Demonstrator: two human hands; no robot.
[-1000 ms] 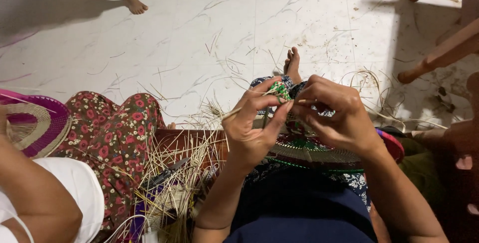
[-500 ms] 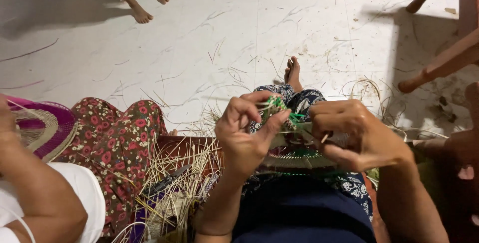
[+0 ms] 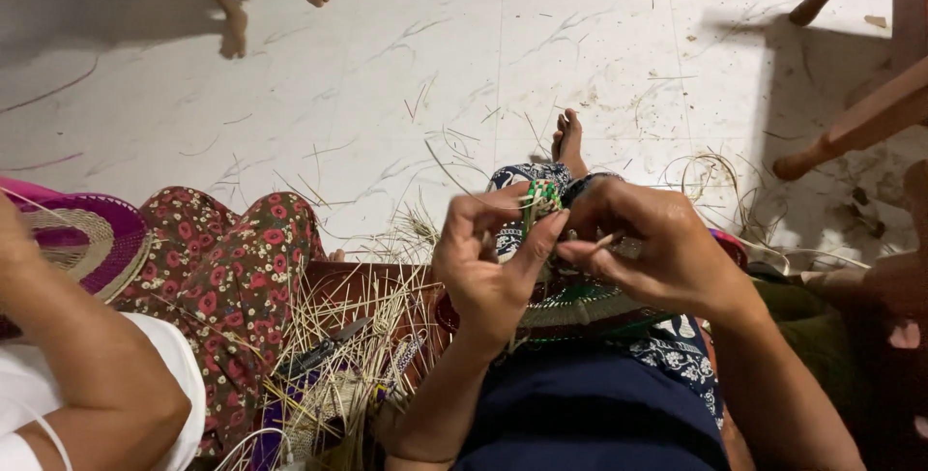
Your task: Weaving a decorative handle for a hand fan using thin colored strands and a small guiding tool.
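Note:
My left hand (image 3: pixel 491 260) pinches the rim of a round woven mat (image 3: pixel 580 305) with green and red bands that rests on my lap. A green tuft of fibre (image 3: pixel 541 195) sticks up between my fingers. My right hand (image 3: pixel 650 247) is closed on a thin straw strand (image 3: pixel 601 239) right beside the left thumb, at the mat's edge. My bare foot (image 3: pixel 570 138) stretches out on the floor beyond the hands.
A person in a red floral garment (image 3: pixel 227 282) sits at my left with a purple and tan woven mat (image 3: pixel 82 239). Loose straw (image 3: pixel 358 336) is piled between us. Another person's bare feet (image 3: pixel 271 2) stand far left. Wooden furniture legs (image 3: pixel 851 128) stand at right.
My hands have shifted slightly lower and closer together on the mat's rim. The right hand now pinches a strand at the left thumb. The view has tilted a little.

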